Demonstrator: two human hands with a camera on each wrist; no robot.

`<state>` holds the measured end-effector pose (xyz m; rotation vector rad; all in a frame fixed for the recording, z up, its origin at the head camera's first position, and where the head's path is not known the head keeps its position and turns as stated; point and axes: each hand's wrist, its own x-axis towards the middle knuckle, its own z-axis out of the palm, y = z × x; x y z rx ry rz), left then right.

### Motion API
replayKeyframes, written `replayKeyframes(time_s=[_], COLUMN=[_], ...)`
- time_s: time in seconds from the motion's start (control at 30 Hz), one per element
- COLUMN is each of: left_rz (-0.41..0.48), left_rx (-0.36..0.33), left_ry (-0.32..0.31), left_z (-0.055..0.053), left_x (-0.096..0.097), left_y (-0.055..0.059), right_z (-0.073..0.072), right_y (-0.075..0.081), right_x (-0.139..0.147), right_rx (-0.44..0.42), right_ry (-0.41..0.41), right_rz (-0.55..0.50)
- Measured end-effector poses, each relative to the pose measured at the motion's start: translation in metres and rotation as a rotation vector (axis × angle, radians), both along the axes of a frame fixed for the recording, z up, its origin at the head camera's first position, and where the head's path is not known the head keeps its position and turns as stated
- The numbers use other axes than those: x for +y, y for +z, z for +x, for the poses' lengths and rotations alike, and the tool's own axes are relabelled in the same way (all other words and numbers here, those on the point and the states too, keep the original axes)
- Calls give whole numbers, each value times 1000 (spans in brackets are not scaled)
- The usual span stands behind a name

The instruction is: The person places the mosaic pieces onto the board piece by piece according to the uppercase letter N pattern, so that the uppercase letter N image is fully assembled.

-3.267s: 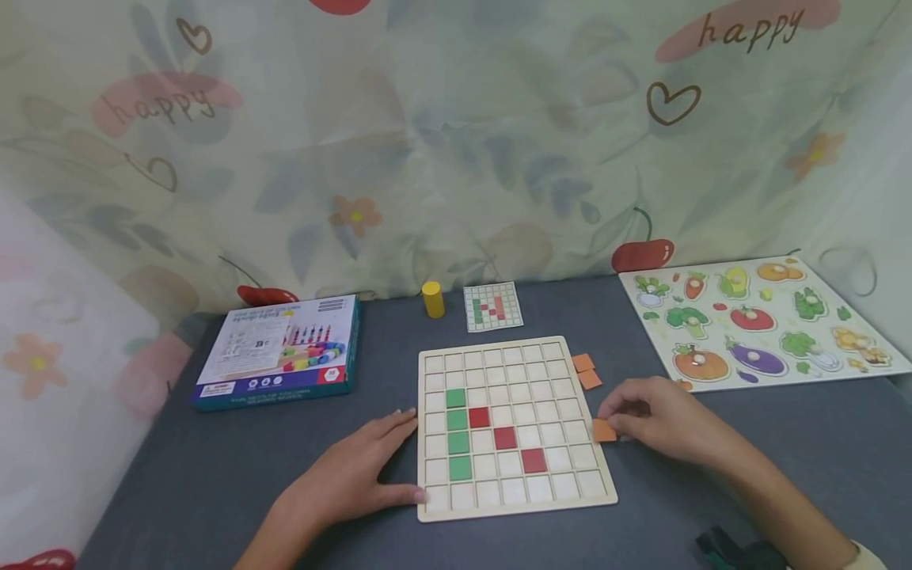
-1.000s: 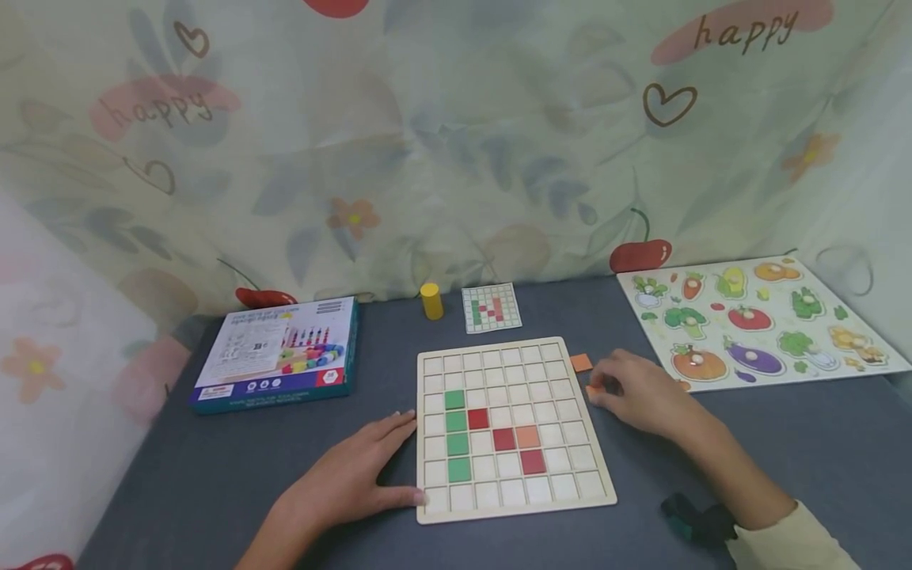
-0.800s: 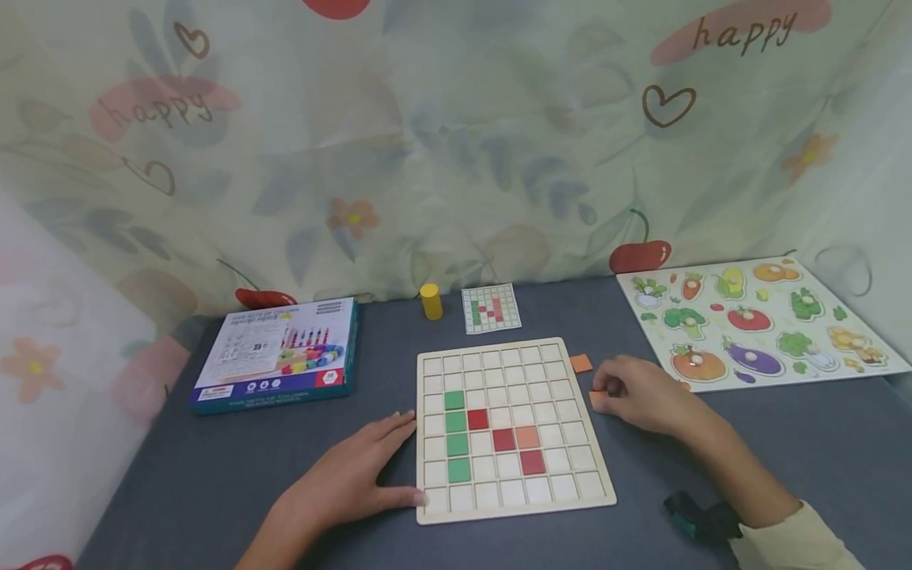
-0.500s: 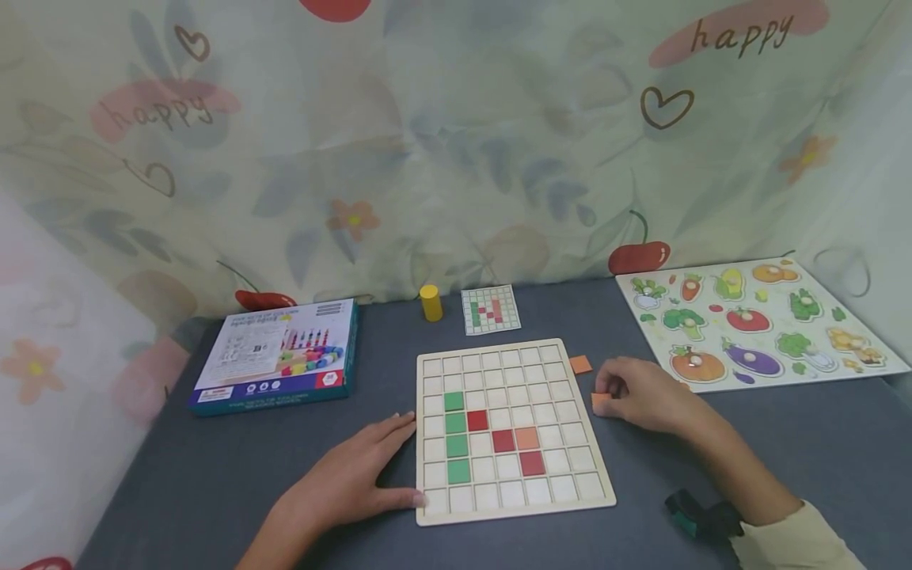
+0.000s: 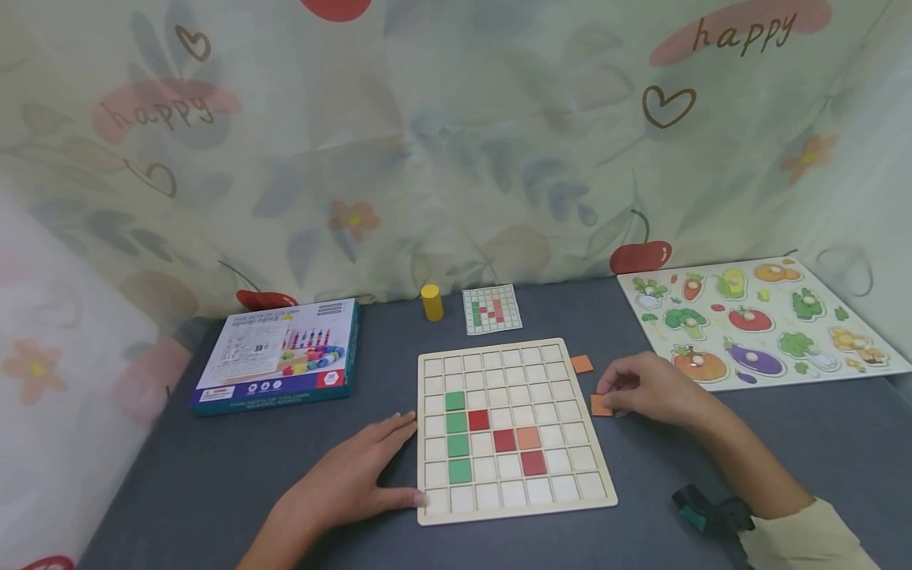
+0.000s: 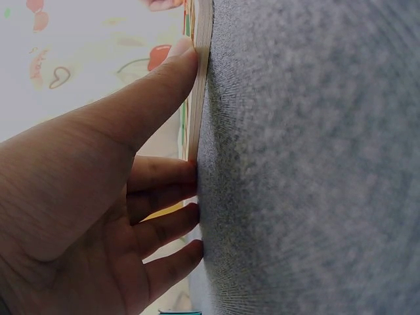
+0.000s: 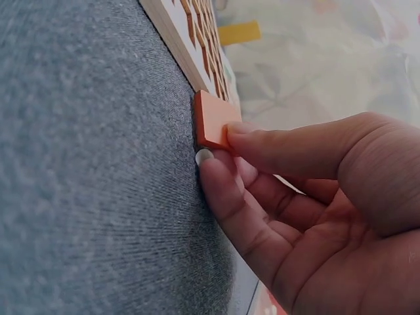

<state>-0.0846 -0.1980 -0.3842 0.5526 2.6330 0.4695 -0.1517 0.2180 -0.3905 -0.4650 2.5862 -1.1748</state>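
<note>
My right hand (image 5: 651,388) pinches a square orange tile (image 5: 601,405) just off the board's right edge; close up in the right wrist view, the thumb lies on the orange tile (image 7: 216,119) and a fingertip is at its lower edge. A wooden grid board (image 5: 492,384) holds a column of green tiles (image 5: 457,423), a diagonal of red tiles (image 5: 504,440) and one orange tile (image 5: 528,438). My left hand (image 5: 356,471) touches the board's left edge, thumb at the lower corner, fingers extended, as the left wrist view also shows. Another orange tile (image 5: 582,364) lies beside the board's upper right.
Behind the board lie a small pattern card (image 5: 492,309) and a yellow cylinder (image 5: 431,303). A boxed toy set (image 5: 278,356) is at the left, a vegetable knob puzzle (image 5: 755,321) at the right. A dark strap-like object (image 5: 712,513) is by the right forearm.
An orange tile that the right hand held is now in the grid beside a red one. The hand has since moved up and taken another from beside the board. The left hand stays put.
</note>
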Motion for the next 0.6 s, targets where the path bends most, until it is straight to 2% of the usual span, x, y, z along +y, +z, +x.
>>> replayKeyframes(time_s=[0.3, 0.6], left_rz=[5, -1], left_rx=[1, 14], left_ry=[-4, -6], left_z=[0, -1], left_x=[1, 0], left_y=[1, 1], right_z=[0, -3], right_y=[7, 13], right_x=[-6, -38], right_rx=[25, 108], right_ry=[-5, 47], right_rz=[-43, -12])
